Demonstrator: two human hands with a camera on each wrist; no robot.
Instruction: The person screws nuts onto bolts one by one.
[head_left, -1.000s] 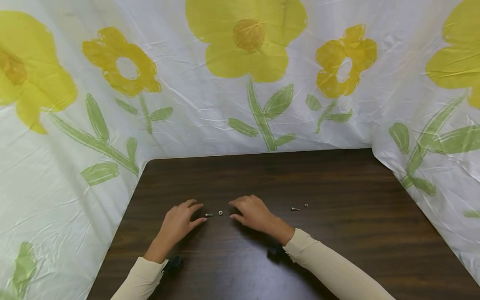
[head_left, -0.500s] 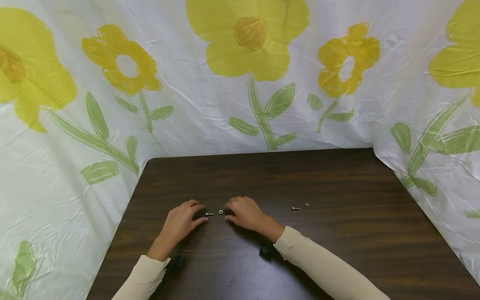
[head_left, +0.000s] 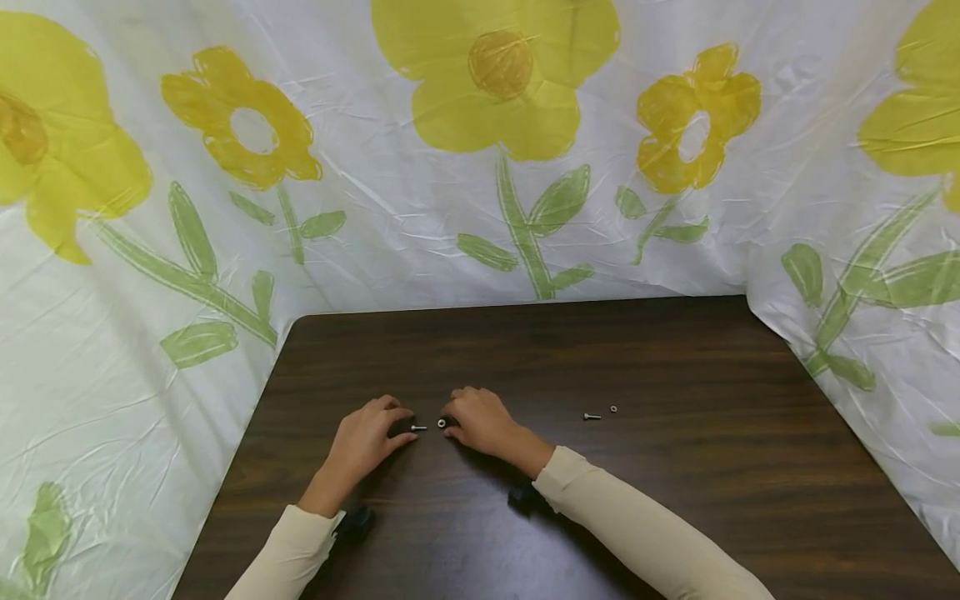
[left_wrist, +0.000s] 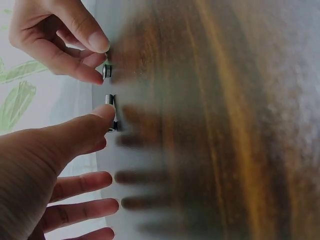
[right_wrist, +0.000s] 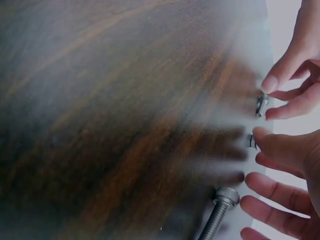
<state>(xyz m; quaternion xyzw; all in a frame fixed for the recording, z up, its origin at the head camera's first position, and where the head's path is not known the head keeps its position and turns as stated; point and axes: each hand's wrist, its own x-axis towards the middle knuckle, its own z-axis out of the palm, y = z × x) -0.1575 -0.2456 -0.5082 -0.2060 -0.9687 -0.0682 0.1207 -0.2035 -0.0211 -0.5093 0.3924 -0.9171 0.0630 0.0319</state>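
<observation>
left hand, loose on my remote feed, thumb and fingers parted at a bolt in the lower centre, right hand also ungripped, parted beside a nut, second bolt and second nut lower right

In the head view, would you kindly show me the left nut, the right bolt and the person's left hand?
Left nut (head_left: 441,423): head view, on its upper face.
Right bolt (head_left: 593,417): head view, on its shank.
Left hand (head_left: 363,435): head view, back of the hand.
</observation>
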